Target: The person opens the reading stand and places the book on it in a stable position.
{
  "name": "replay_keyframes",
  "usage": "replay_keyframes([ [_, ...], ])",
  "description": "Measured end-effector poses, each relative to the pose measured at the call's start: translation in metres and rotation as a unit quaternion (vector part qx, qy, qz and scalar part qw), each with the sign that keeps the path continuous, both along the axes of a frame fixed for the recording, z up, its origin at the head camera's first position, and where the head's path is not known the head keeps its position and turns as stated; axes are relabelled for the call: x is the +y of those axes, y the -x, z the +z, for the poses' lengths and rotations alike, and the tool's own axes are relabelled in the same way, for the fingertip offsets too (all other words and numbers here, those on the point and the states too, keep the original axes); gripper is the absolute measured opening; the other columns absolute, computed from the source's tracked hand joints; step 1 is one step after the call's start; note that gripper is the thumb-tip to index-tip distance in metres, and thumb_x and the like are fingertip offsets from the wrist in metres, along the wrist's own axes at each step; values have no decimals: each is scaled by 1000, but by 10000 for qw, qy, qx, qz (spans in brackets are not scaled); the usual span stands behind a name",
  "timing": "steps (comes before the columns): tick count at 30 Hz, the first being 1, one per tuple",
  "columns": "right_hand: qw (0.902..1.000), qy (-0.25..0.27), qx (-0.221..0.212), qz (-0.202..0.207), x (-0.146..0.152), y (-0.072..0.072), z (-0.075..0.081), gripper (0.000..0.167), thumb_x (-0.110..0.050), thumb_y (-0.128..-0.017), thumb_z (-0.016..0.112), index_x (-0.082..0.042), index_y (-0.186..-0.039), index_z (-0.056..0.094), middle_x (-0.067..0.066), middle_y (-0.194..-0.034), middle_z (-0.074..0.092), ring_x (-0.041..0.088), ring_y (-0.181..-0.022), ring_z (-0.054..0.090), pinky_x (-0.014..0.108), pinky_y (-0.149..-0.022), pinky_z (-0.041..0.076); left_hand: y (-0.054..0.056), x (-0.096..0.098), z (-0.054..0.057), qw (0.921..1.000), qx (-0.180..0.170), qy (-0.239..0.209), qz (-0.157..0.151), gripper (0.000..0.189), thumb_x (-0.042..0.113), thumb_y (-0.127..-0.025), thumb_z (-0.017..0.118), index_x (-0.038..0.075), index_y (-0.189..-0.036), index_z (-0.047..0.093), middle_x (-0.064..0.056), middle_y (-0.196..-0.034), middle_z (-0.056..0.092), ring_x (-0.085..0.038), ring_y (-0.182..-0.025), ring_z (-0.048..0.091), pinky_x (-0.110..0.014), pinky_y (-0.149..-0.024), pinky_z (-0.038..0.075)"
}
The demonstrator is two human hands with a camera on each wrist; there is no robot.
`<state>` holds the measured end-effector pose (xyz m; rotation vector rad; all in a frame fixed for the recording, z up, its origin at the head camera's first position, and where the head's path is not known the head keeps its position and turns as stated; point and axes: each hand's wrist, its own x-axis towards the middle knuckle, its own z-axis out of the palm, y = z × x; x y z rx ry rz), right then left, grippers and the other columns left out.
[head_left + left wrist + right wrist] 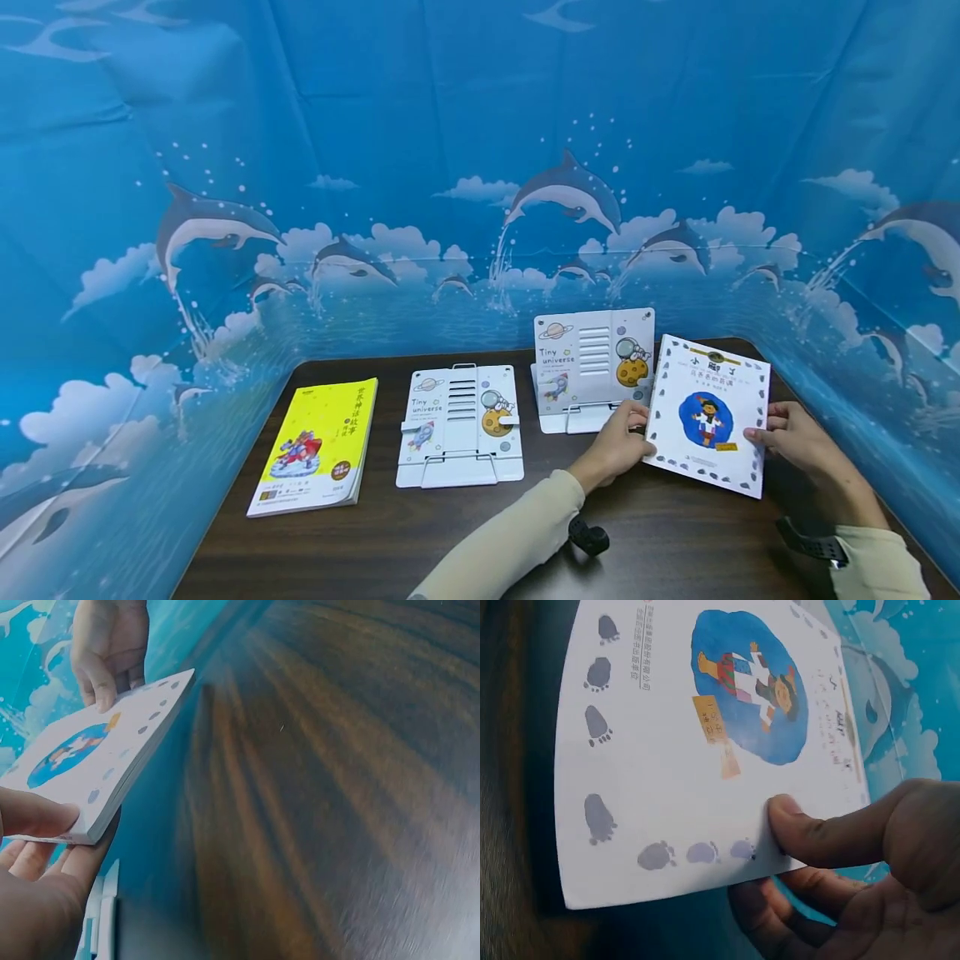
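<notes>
Both hands hold a white book (pixel 675 433) with footprints round its border and a blue oval picture on the cover. At its lower left edge the left hand (pixel 617 443) grips it, thumb (pixel 52 816) on the cover and fingers beneath. My right hand (pixel 798 442) pinches the right edge, thumb (pixel 799 829) on top and fingers behind. The book is tilted up above the table, beside a white book stand (pixel 555 392) printed "Tiny universe", which stands raised behind the left hand.
A second white book stand (pixel 461 433) lies lower and flatter at the middle of the dark wooden table (pixel 465 533). Further left lies a yellow book (pixel 330 425). A blue dolphin-print curtain (pixel 420 167) surrounds the table's back and sides.
</notes>
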<state>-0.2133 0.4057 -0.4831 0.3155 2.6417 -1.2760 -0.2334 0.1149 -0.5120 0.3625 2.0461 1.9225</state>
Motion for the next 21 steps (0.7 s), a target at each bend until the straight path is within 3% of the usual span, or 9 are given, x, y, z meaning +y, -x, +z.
replay_keyframes([
  [3,9997,-56,254,50,-4,2,3,80,-29,-105,69,22,-148,26,42,-129,63,27,-96,69,42,-84,57,5,-6,4,10000,35,-61,60,47,-19,-81,66,13,-115,58,-1,-113,72,-9,-76,64,-19,-70,49],
  [7,9982,-180,579,-12,-11,6,7,73,-34,-106,68,18,-147,37,38,-125,68,26,-94,71,49,-85,58,13,-14,9,9998,94,-175,68,49,-17,-81,66,10,-121,61,-2,-113,72,-9,-72,61,-20,-69,48],
  [11,9965,-189,810,-82,-21,7,12,71,-34,-106,68,16,-148,40,38,-127,67,28,-93,73,54,-87,60,21,-22,18,9997,216,-76,75,45,-6,-88,72,8,-130,65,-4,-114,75,-10,-83,70,-21,-75,55],
  [16,9940,-251,1057,-102,-36,10,20,67,-32,-105,68,13,-148,43,40,-129,65,30,-91,72,40,-80,60,30,-34,27,9980,585,253,2,31,17,-101,73,7,-130,69,-6,-110,78,-5,-88,69,-21,-78,58],
  [21,9885,-388,1461,-113,-53,14,30,62,-27,-104,71,13,-146,48,41,-127,65,35,-91,70,32,-72,57,39,-48,33,9953,864,443,37,28,20,-103,72,11,-130,68,-8,-108,80,-7,-86,73,-23,-78,60],
])
